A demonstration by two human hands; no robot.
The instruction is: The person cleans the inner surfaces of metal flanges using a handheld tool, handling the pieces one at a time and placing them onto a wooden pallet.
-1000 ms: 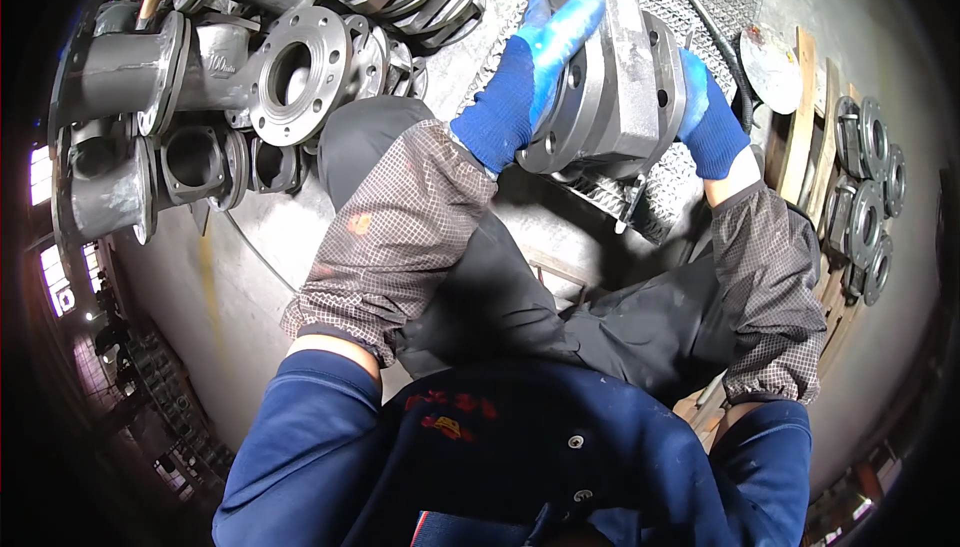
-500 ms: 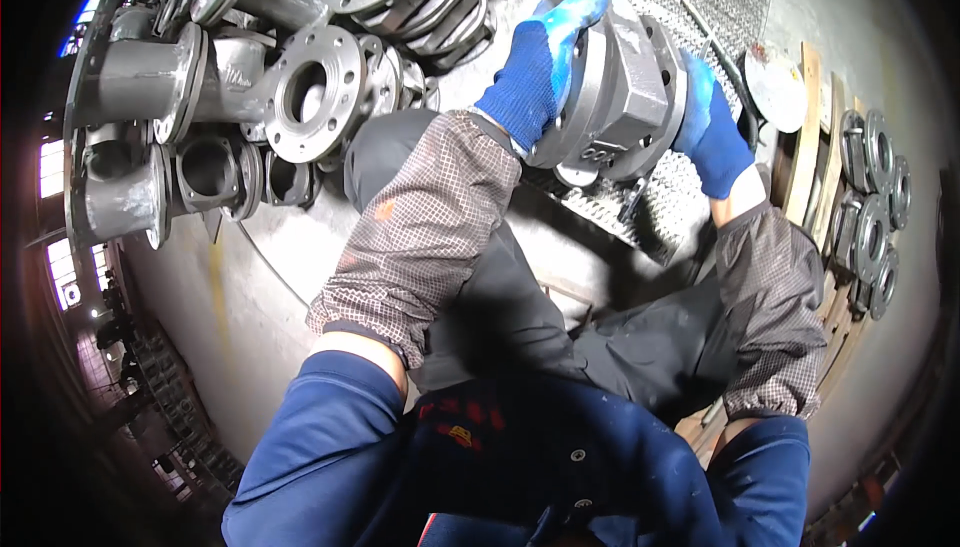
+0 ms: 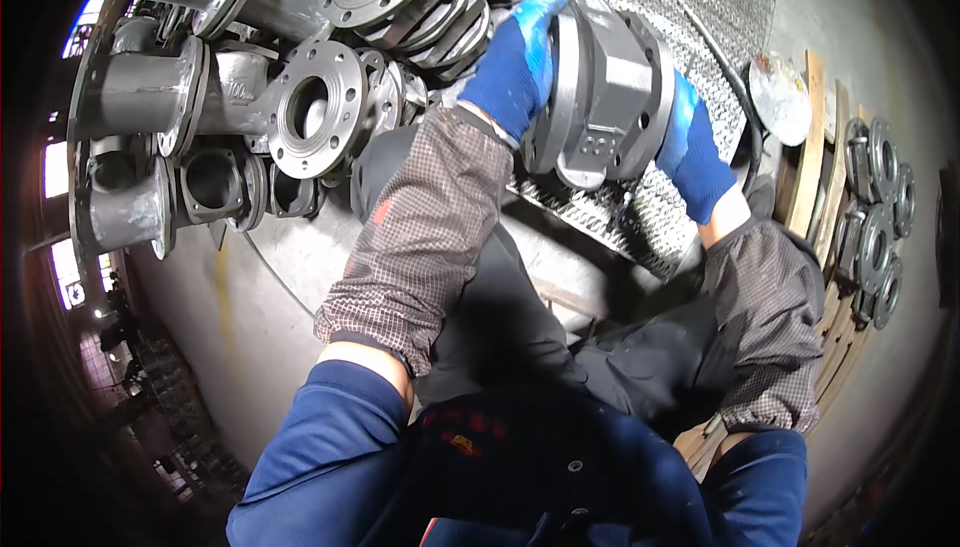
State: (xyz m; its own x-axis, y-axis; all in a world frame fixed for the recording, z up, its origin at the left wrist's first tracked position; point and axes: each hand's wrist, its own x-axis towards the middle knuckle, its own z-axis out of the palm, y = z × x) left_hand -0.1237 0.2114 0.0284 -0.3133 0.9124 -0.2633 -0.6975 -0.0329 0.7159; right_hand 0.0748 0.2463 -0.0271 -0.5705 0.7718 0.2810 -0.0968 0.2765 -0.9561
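Left hand [image 3: 520, 62], blue-gloved, wraps its fingers over the rim of a grey cast valve body [image 3: 600, 97], closed on it. Right hand [image 3: 695, 152], same glove, clamps the opposite side, fingers curled against the casting. Valve body sits between both palms, lifted above a perforated metal grating [image 3: 690, 17] just beyond the hands. Left of the left hand: a heap of flanged pipe fittings [image 3: 300, 97]. Right of the right hand: a wooden pallet [image 3: 815, 157] carrying ring-shaped castings [image 3: 880, 217].
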